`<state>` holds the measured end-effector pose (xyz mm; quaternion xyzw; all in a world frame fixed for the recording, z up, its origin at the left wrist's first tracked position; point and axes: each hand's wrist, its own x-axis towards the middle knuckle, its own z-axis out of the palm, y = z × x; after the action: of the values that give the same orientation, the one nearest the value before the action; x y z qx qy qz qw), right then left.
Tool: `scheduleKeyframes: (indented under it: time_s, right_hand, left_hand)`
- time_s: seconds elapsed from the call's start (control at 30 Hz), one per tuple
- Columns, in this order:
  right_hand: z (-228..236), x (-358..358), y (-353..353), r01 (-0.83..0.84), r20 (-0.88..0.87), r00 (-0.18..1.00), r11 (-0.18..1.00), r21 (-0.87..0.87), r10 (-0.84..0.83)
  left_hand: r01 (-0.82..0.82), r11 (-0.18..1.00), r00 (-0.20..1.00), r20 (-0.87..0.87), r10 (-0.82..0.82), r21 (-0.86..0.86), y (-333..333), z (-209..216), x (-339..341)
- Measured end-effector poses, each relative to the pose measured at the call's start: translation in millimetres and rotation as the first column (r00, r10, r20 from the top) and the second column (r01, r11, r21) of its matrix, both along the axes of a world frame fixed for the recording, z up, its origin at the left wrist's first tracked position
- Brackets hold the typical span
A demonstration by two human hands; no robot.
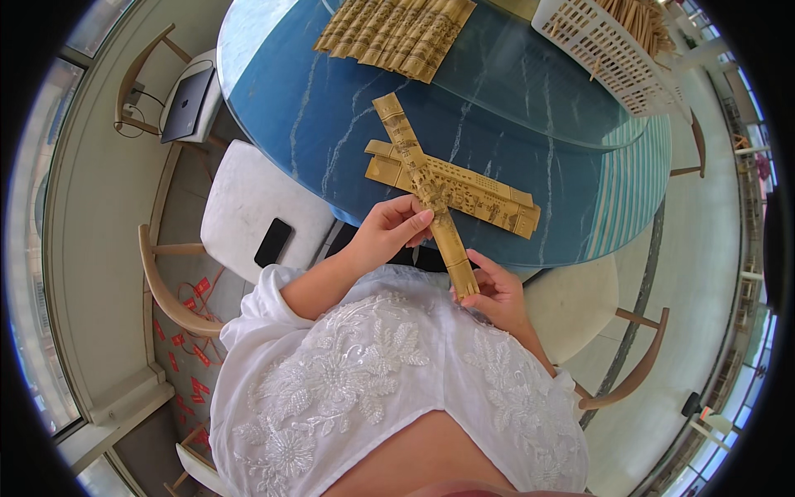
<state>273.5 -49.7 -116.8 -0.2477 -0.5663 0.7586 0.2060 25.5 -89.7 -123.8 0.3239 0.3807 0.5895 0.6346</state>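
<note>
A long, narrow gold paper sleeve (406,142) with dark printing slants between my hands. My left hand (391,232) pinches its middle between thumb and fingers. Around its lower end, close to my blouse, the fingers of my right hand (495,291) are closed. Beneath and beyond it, a small stack of similar gold sleeves (493,203) lies crosswise on the blue table (339,137); the held sleeve passes over this stack. Whether anything is inside the held sleeve, I cannot tell.
Several gold sleeves lie side by side in a pile (397,37) at the far edge. A white slotted basket (592,54) holds wooden sticks (638,25) at the far right. A black phone (274,242) rests on the left chair (248,195); a laptop (188,103) sits on another.
</note>
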Motion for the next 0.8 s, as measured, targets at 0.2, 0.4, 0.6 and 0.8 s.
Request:
scheduleKeyframes:
  time_s: [0.2,0.4,0.6,0.8]
  right_hand:
    - [-3.0,1.2,-1.1,0.012,0.035,0.999,0.999,0.039,-0.013]
    - [-1.2,0.3,-2.7,0.048,0.073,0.996,0.999,-0.012,-0.047]
    - [-3.1,0.9,-2.0,0.059,0.101,0.993,0.998,-0.005,-0.058]
    - [1.3,2.8,2.5,0.061,0.153,0.986,0.997,0.048,-0.068]
  left_hand:
    - [0.012,1.0,1.0,-0.029,-0.012,-0.01,1.2,2.8,0.9]
    - [0.01,1.0,0.999,-0.031,-0.01,0.002,2.7,-2.2,1.6]
    - [0.009,1.0,0.999,-0.036,-0.009,-0.005,4.4,3.2,2.9]
    - [0.033,0.999,0.993,-0.116,-0.029,0.029,7.1,3.1,0.7]
